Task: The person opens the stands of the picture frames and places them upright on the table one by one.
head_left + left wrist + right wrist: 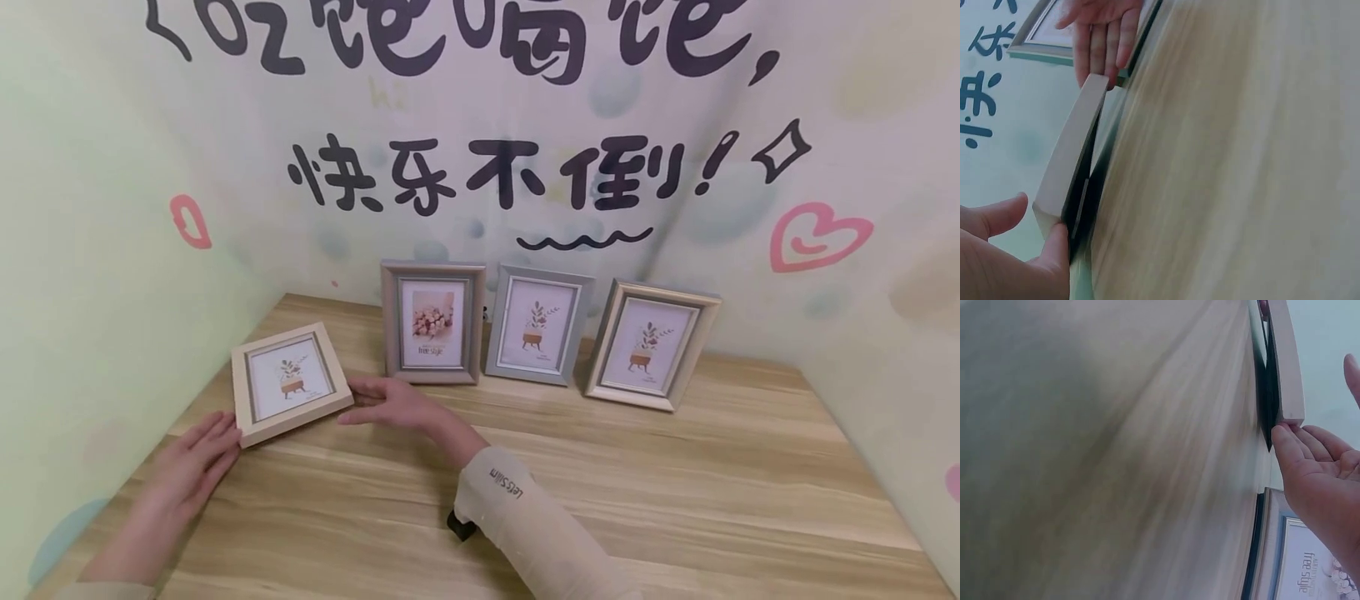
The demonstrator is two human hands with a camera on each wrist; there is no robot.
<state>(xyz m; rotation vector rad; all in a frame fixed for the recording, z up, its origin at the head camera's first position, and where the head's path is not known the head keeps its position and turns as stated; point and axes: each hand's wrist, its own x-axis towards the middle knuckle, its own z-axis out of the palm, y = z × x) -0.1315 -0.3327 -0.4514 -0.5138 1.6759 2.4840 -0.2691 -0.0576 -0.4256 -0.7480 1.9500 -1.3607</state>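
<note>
A cream picture frame (247,398) with a plant print leans back at the left of the wooden table, tilted slightly. My left hand (187,467) touches its lower left corner with fairly straight fingers, the thumb held apart in the left wrist view. At the lower right corner, the fingertips of my right hand (397,404) touch the frame's side, fingers extended. In the left wrist view a dark gap shows behind the frame's pale edge (1069,150). The right wrist view shows fingers of my right hand (1322,462) against the frame's end (1288,375).
Three frames stand in a row by the back wall: a pinkish-brown one (392,333) with a flower print, a grey-blue one (492,333), and a champagne one (600,358). A printed cloth wall (450,233) rises behind the wooden table (675,500).
</note>
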